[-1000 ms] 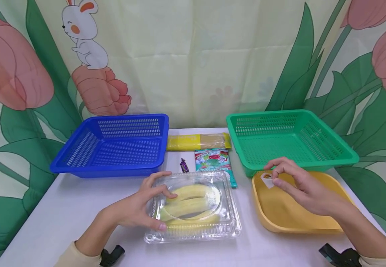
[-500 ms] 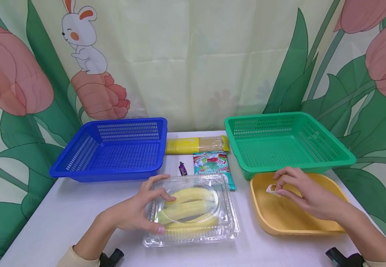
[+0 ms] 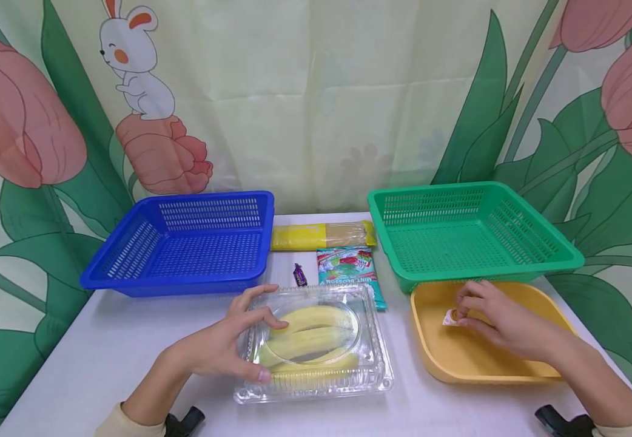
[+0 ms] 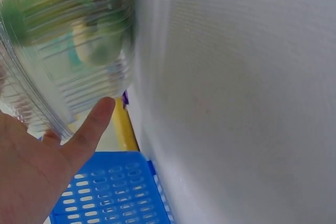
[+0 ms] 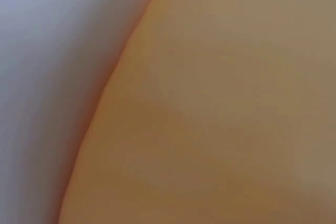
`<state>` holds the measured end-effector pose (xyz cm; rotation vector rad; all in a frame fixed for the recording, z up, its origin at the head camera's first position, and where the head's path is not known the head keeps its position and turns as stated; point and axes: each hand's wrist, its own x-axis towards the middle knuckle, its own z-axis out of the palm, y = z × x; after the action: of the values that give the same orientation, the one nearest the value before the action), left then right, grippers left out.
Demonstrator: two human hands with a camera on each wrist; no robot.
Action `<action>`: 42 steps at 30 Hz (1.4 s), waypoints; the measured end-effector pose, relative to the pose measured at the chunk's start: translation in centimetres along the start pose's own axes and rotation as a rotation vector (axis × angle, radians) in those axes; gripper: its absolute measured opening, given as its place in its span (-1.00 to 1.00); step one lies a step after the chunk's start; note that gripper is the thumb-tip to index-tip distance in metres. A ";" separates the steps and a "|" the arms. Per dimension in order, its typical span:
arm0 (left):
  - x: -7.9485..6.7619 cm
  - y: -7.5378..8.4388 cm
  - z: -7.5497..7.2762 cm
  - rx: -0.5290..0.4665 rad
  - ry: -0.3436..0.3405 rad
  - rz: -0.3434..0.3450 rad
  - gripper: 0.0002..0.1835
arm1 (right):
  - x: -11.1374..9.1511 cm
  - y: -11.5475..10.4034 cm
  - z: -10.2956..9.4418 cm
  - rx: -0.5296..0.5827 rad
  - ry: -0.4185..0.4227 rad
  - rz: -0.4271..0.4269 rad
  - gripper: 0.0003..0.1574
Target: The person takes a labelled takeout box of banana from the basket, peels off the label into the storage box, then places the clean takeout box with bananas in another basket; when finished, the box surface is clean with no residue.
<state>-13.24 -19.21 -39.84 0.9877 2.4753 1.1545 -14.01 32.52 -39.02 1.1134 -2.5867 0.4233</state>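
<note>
In the head view, my left hand [image 3: 228, 346] rests with spread fingers on the left end of a clear plastic clamshell box [image 3: 373, 358]. Yellow bananas [image 3: 313, 343] show through its lid. The left wrist view has one straight finger against the ribbed side of the box. Over the yellow tray [image 3: 430, 358], my right hand [image 3: 504, 321] pinches a small white packet [image 3: 449, 317] with an orange print between thumb and fingers. Part of that packet is hidden by the fingertips. The right wrist view holds only the tray's blurred wall [image 5: 210, 103] and white cloth.
A blue basket [image 3: 212, 282] stands back left, a green basket [image 3: 485, 271] back right, behind the tray. Between them lie a yellow pack of noodles [image 3: 299, 237], a teal candy bag [image 3: 349, 267] and a small purple wrapped candy [image 3: 299, 275]. A printed curtain hangs behind the table.
My right hand has moved down and slightly right with the small white packet, from the tray's far left rim to over its inside. My left hand stays on the clamshell box.
</note>
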 end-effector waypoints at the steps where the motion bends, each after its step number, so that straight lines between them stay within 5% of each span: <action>1: 0.0 0.0 0.0 0.000 -0.001 0.006 -0.38 | -0.1 0.1 0.0 -0.001 -0.001 0.003 -0.53; 18: 0.2 -0.1 0.3 0.005 0.003 0.004 -0.37 | -0.8 0.6 0.4 0.040 -0.261 0.210 -0.91; 24: 0.2 -0.1 0.3 0.009 0.001 0.023 -0.35 | -1.2 0.6 0.7 0.043 -0.305 0.247 -0.59; 31: 0.3 -0.1 0.4 0.005 -0.002 0.016 -0.35 | -1.3 0.6 0.8 0.038 -0.343 0.301 -0.45; 42: 0.2 0.2 0.0 -0.009 -0.013 -0.027 -0.38 | -0.2 1.6 1.6 0.105 -0.295 0.258 -0.84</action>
<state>-13.30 -19.04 -39.67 0.9534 2.4636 1.1471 -15.33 33.14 -40.77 0.9364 -3.0166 0.4888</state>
